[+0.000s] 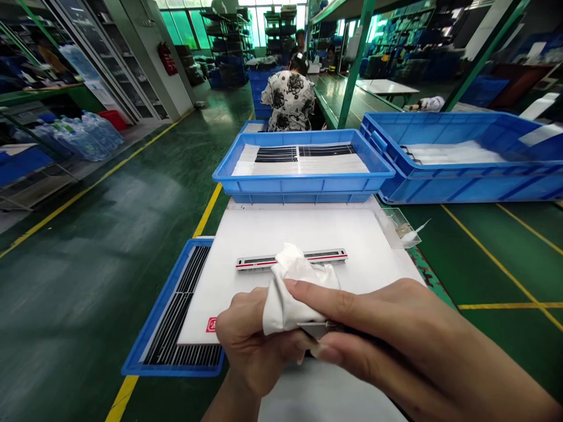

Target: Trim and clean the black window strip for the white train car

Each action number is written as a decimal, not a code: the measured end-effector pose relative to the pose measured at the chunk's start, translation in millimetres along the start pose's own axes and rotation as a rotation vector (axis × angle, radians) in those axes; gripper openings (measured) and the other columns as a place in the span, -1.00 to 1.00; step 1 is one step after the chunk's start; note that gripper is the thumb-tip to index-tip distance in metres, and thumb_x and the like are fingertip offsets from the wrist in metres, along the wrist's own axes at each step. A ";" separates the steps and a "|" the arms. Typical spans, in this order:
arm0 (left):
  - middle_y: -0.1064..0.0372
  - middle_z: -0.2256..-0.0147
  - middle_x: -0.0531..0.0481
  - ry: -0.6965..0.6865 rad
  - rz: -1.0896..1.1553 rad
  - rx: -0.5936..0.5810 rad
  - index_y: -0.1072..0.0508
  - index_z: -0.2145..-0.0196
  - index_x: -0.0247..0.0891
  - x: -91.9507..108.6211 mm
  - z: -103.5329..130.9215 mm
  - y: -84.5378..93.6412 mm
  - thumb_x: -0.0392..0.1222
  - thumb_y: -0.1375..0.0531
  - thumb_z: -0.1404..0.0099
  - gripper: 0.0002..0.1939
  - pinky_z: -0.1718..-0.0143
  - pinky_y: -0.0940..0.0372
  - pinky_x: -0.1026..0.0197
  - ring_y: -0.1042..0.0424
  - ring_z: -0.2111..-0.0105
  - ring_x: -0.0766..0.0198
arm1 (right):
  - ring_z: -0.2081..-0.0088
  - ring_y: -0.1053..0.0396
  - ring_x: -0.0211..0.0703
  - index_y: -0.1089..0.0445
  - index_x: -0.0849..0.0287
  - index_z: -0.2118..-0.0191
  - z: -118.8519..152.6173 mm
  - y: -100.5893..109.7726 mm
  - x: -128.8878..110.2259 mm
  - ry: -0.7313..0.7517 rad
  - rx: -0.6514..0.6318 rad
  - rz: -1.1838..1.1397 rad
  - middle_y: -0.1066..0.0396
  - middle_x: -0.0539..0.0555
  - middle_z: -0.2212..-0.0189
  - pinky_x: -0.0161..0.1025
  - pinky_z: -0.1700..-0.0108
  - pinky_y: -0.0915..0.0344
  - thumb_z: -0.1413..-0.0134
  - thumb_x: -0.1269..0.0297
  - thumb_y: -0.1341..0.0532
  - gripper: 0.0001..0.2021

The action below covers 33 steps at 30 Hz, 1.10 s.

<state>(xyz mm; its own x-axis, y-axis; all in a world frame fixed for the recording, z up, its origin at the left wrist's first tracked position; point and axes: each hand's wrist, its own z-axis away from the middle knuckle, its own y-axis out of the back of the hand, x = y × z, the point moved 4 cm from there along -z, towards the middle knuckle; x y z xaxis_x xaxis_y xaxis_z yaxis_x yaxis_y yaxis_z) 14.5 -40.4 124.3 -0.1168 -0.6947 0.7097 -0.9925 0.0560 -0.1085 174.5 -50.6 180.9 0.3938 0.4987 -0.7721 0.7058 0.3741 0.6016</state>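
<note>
My left hand (pixel 253 337) is closed round a crumpled white cloth (pixel 285 293) above the near part of the white board (pixel 246 228). From the right, my right hand (pixel 373 322) pinches a thin metal blade-like tool (pixel 314 329), its index finger pressing on the cloth. The tool's dark handle runs back under the fingers and is mostly hidden. Beyond the cloth, a long silver bar with a red stripe (pixel 328 256) lies crosswise on the board, its middle covered by the cloth.
A blue tray (pixel 299 186) with black strips stands at the board's far edge. Another blue tray (pixel 153 316) of black strips sits lower left. A large blue bin (pixel 475 181) is at right, near a small clear box (pixel 398 228). A person (pixel 290 99) sits ahead.
</note>
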 end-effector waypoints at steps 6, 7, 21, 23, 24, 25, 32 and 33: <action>-0.32 0.72 0.12 0.039 0.090 0.029 -0.45 0.56 -0.25 0.0 1.3 -1.2 -0.04 -0.40 -0.32 -0.62 0.75 -0.11 0.29 -0.28 0.76 0.38 | 0.26 -0.64 -0.15 -0.40 0.04 -0.32 1.5 -1.5 3.1 -0.024 -0.048 -0.132 -0.69 0.00 0.21 -0.30 0.34 -0.36 -0.48 0.24 -0.20 -0.62; -0.32 0.72 0.12 0.077 0.124 0.023 -0.49 0.53 -0.25 -0.7 2.2 -2.0 -0.05 -0.40 -0.33 -0.65 0.74 -0.11 0.31 -0.28 0.75 0.39 | 0.23 -0.63 -0.16 -0.38 0.01 -0.35 1.6 -1.7 4.8 -0.051 -0.054 -0.155 -0.69 0.00 0.18 -0.31 0.29 -0.38 -0.47 0.23 -0.21 -0.59; -0.03 0.80 0.24 0.763 1.274 -0.237 -0.64 0.26 -0.35 7.3 -19.9 -37.2 -0.02 -0.07 -0.58 -0.55 0.95 0.14 0.50 0.15 0.92 0.52 | 0.72 0.17 -0.39 -0.26 0.23 -0.42 12.1 -6.8 30.8 -0.394 0.100 -0.810 -0.04 -0.22 0.74 -0.44 0.68 0.20 -0.39 -0.24 -0.14 -0.27; -0.11 0.79 0.21 0.755 1.339 -0.264 -0.65 0.25 -0.37 17.6 -25.1 -40.3 -0.01 -0.09 -0.57 -0.55 0.95 0.09 0.51 0.08 0.92 0.52 | 0.66 0.18 -0.39 -0.34 0.08 -0.38 18.2 6.7 24.9 -0.358 0.232 -0.770 -0.04 -0.20 0.69 -0.43 0.63 0.19 -0.30 -0.30 -0.20 -0.27; -0.15 0.79 0.20 0.754 1.368 -0.278 -0.66 0.25 -0.39 22.8 -26.7 -42.7 -0.03 -0.10 -0.57 -0.56 0.93 0.04 0.52 0.03 0.92 0.52 | 0.65 0.17 -0.39 -0.38 -0.01 -0.36 20.6 14.2 19.6 -0.314 0.287 -0.739 -0.04 -0.19 0.67 -0.43 0.62 0.18 -0.25 -0.32 -0.24 -0.29; -0.19 0.78 0.17 0.757 1.395 -0.296 -0.68 0.25 -0.41 27.8 -27.7 -45.6 -0.06 -0.11 -0.57 -0.56 0.91 -0.03 0.52 -0.02 0.92 0.51 | 0.64 0.15 -0.38 -0.41 -0.10 -0.33 22.2 21.5 12.5 -0.252 0.328 -0.691 -0.05 -0.18 0.66 -0.43 0.63 0.17 -0.23 -0.30 -0.28 -0.33; -0.26 0.76 0.10 0.671 1.434 -0.349 -0.74 0.28 -0.44 53.2 -30.4 -60.9 -0.08 -0.17 -0.51 -0.57 0.70 -0.32 0.53 -0.11 0.86 0.53 | 0.65 -0.35 -0.33 -0.64 -0.40 -0.01 20.2 52.1 -44.2 -0.033 0.543 -0.337 -0.46 -0.11 0.58 -0.51 0.63 -0.31 -0.05 -0.10 -0.50 -0.63; -0.25 0.77 0.11 0.655 1.433 -0.362 -0.74 0.27 -0.44 56.8 -30.5 -62.1 -0.08 -0.17 -0.52 -0.57 0.71 -0.31 0.53 -0.12 0.86 0.53 | 0.58 -0.47 -0.27 -0.64 -0.40 0.00 17.8 52.7 -50.0 -0.002 0.528 -0.316 -0.55 -0.09 0.51 -0.50 0.57 -0.40 -0.06 -0.11 -0.50 -0.65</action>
<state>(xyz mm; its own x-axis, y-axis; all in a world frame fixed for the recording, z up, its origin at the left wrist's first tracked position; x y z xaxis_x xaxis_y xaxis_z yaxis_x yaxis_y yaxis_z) 68.4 -61.5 192.6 -0.8073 0.4786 0.3452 -0.0050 0.5795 -0.8150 202.5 -69.7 247.6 0.1191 0.4250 -0.8973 0.9847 0.0649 0.1615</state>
